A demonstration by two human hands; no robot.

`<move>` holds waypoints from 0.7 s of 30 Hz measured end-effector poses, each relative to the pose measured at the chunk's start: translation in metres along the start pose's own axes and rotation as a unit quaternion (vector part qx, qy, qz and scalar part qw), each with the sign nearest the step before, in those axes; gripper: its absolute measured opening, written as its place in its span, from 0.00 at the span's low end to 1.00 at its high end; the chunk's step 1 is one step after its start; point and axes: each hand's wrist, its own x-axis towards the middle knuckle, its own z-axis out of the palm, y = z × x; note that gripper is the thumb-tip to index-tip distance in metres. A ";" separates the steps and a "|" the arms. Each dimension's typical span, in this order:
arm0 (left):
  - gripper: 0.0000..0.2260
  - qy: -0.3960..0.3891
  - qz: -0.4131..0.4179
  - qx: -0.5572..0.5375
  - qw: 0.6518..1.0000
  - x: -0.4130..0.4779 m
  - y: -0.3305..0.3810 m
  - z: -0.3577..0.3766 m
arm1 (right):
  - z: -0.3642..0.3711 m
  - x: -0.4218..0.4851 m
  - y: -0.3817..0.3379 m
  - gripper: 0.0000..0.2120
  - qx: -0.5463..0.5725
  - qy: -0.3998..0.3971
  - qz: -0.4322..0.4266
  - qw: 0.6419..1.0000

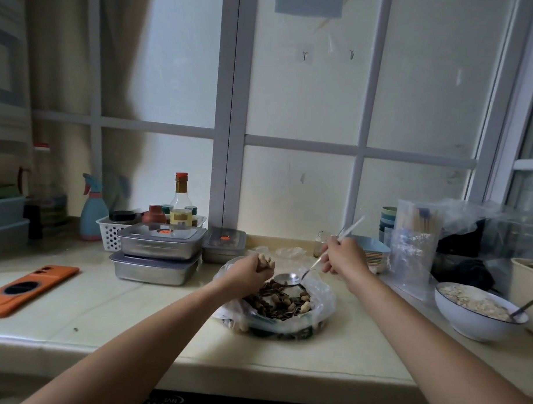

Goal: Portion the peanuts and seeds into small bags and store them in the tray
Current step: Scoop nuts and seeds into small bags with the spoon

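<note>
A clear plastic bag [318, 302] lies open on the counter, holding a heap of peanuts and dark seeds [277, 301]. My left hand [251, 272] hovers over its far left side, closed around a handful of peanuts [265, 260]. My right hand [344, 256] grips a metal spoon [287, 278] together with a white stick; the spoon's bowl hangs empty just above the heap. Small clear bags [412, 248] stand to the right. Stacked lidded steel trays [158, 254] sit at the back left.
An orange phone [29, 288] lies at the left. A white bowl [477, 310] of pale flakes with a spoon stands at the right edge. A white basket with bottles [157, 220], a spray bottle [91, 208] and a smaller steel tray [224, 247] line the window.
</note>
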 end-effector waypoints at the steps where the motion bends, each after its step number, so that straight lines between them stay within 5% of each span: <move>1: 0.11 -0.005 0.019 0.061 0.998 0.000 0.002 -0.001 | 0.002 0.002 0.007 0.16 0.028 -0.019 0.048 0.998; 6: 0.14 -0.044 0.053 0.192 0.979 0.003 0.006 -0.004 | 0.008 0.003 0.031 0.14 0.003 -0.094 0.172 0.981; 12: 0.10 -0.041 0.045 0.182 0.981 0.007 0.003 -0.004 | 0.008 -0.004 0.039 0.19 -0.081 -0.117 0.157 0.977; 18: 0.11 -0.022 -0.004 -0.036 0.999 0.010 -0.009 -0.005 | 0.022 -0.008 0.023 0.15 -0.128 -0.096 -0.036 0.986; 21: 0.14 -0.034 -0.017 -0.129 0.991 0.007 -0.015 -0.008 | 0.031 -0.017 0.011 0.08 -0.090 -0.155 -0.131 0.975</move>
